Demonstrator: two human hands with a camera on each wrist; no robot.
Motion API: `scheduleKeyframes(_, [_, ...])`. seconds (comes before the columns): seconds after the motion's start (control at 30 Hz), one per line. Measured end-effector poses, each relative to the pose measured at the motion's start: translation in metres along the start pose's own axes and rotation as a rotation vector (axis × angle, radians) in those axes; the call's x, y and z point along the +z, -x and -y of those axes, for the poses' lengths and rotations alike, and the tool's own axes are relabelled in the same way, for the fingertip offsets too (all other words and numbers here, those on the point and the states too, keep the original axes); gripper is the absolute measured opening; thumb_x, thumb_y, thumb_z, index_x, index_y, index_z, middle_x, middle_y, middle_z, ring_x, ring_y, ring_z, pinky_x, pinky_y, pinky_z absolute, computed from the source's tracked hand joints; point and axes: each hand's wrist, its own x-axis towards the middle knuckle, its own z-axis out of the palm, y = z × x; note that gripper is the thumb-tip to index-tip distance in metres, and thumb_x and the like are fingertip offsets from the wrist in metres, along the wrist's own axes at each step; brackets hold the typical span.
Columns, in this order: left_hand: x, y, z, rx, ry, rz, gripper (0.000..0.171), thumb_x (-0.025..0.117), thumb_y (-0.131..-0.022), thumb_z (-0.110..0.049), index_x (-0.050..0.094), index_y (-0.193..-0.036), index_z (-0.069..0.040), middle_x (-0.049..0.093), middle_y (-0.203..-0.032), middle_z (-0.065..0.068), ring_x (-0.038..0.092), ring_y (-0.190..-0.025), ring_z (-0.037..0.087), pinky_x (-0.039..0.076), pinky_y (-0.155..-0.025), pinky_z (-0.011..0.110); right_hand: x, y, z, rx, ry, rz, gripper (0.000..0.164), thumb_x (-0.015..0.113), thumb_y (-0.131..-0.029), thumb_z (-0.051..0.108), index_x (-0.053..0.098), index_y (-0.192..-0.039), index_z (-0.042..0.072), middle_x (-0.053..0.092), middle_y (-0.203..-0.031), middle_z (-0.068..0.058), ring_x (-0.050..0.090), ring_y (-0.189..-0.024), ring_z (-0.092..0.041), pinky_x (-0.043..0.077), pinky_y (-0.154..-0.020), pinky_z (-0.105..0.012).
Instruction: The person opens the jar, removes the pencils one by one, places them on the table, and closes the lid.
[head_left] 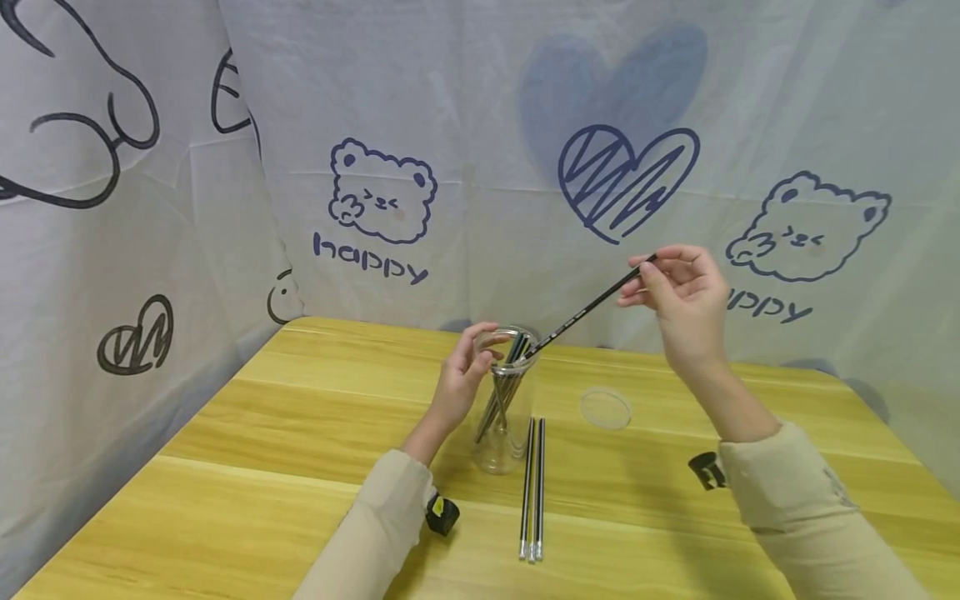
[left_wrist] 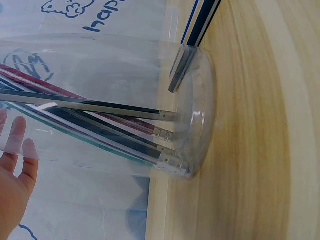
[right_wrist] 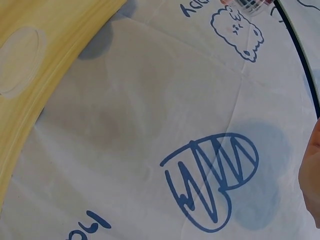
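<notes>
A tall clear plastic jar (head_left: 495, 460) stands upright on the table, with several pencils (head_left: 498, 407) leaning inside it. My left hand (head_left: 459, 379) holds the jar near its rim, fingers curled around the side; in the left wrist view some fingertips (left_wrist: 30, 150) show beside the wall. Up to the right, my right hand (head_left: 690, 304) pinches one end of a dark pencil (head_left: 588, 307) between thumb and fingers. That pencil slants down, its lower end at the jar's mouth. In the right wrist view only part of the hand shows.
Three striped pencils (head_left: 532, 492) lie side by side in front of the jar, metal-tipped ends toward me. A clear round lid (head_left: 606, 408) lies flat to the jar's right. Behind the wooden table (head_left: 262, 517) hangs a printed white cloth (head_left: 487, 208).
</notes>
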Motion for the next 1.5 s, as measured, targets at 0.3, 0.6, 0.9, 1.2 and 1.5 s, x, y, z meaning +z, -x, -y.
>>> scheduleKeyframes(0.3, [-0.001, 0.000, 0.001, 0.001, -0.001, 0.002, 0.072, 0.046, -0.085, -0.054, 0.039, -0.121, 0.007, 0.050, -0.112, 0.031, 0.049, -0.091, 0.043, 0.044, -0.080, 0.030, -0.005, -0.002, 0.003, -0.025, -0.088, -0.051, 0.025, 0.047, -0.081, -0.021, 0.048, -0.101, -0.005, 0.058, -0.087, -0.020, 0.058, -0.063, -0.021, 0.051, -0.052, -0.027])
scheduleKeyframes(0.6, [0.000, -0.001, 0.000, -0.004, 0.007, 0.001, 0.074, 0.047, -0.084, -0.055, 0.038, -0.121, 0.008, 0.049, -0.112, 0.032, 0.046, -0.091, 0.051, 0.044, -0.082, 0.033, -0.007, -0.001, 0.002, -0.007, -0.012, -0.097, 0.030, 0.050, -0.079, -0.020, 0.050, -0.104, -0.004, 0.058, -0.090, -0.019, 0.056, -0.066, -0.019, 0.051, -0.054, -0.024])
scheduleKeyframes(0.9, [0.000, -0.001, 0.000, -0.001, -0.008, 0.002, 0.073, 0.046, -0.085, -0.056, 0.038, -0.121, 0.008, 0.050, -0.112, 0.031, 0.051, -0.091, 0.040, 0.044, -0.081, 0.033, -0.010, 0.008, -0.004, 0.092, 0.123, -0.051, 0.037, 0.052, -0.080, -0.017, 0.048, -0.113, -0.001, 0.055, -0.099, -0.015, 0.061, -0.067, -0.017, 0.052, -0.060, -0.027])
scheduleKeyframes(1.2, [-0.001, 0.000, 0.000, -0.004, -0.016, 0.013, 0.072, 0.045, -0.085, -0.056, 0.037, -0.121, 0.006, 0.049, -0.114, 0.033, 0.047, -0.091, 0.051, 0.043, -0.081, 0.034, -0.013, 0.017, -0.009, 0.147, 0.207, 0.003, 0.044, 0.051, -0.082, -0.015, 0.042, -0.122, 0.001, 0.051, -0.105, -0.014, 0.063, -0.073, -0.017, 0.052, -0.063, -0.030])
scheduleKeyframes(1.5, [-0.002, 0.000, 0.001, -0.001, -0.005, 0.017, 0.072, 0.046, -0.085, -0.055, 0.037, -0.122, 0.006, 0.047, -0.114, 0.035, 0.047, -0.092, 0.048, 0.043, -0.081, 0.031, -0.016, 0.025, -0.019, 0.187, 0.239, 0.059, 0.051, 0.050, -0.083, -0.014, 0.035, -0.130, -0.001, 0.048, -0.112, -0.012, 0.062, -0.079, -0.017, 0.051, -0.063, -0.028])
